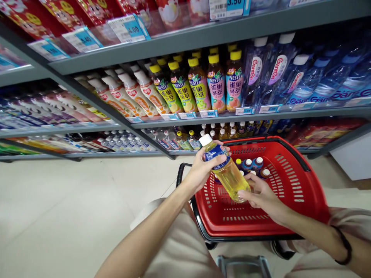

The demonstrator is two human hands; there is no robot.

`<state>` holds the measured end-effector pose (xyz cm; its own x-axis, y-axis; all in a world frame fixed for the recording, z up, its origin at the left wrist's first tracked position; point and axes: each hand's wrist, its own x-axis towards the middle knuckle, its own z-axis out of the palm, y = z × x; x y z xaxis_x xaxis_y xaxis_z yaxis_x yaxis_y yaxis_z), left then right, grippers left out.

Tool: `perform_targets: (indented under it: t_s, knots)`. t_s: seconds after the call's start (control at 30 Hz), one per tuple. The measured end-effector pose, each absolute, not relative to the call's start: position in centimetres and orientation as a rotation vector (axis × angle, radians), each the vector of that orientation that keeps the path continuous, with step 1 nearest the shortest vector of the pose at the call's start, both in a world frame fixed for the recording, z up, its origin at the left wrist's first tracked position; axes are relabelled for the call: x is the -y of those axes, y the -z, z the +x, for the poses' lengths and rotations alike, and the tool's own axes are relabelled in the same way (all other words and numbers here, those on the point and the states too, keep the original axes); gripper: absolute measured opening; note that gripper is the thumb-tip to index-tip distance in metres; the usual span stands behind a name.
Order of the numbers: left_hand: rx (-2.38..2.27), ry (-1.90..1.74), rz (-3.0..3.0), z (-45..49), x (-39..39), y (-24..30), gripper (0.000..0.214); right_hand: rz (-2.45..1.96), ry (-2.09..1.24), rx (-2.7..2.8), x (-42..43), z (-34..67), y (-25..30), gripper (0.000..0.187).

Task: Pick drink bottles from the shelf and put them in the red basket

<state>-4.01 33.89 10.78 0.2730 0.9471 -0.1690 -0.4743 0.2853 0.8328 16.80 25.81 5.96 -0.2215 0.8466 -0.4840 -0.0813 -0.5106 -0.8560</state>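
Note:
A clear bottle of yellow drink with a white cap and blue label is tilted above a red shopping basket. My left hand is wrapped round its upper part near the label. My right hand supports the bottom end with curled fingers. Several smaller capped bottles stand inside the basket at its far side, just behind the held bottle.
Grey shelves run across the view, stocked with Nestea bottles, white-capped milk tea bottles and water bottles. Price tags line the shelf edges. A pale tiled floor lies to the left.

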Motion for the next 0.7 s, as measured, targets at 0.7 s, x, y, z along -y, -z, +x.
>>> perform_targets:
  t_s: [0.7]
  knots:
    - [-0.767,-1.128,0.519,-4.68,-34.74,-10.35,0.033,-1.178,-2.107,0.772,-26.19,17.15,-6.38,0.062]
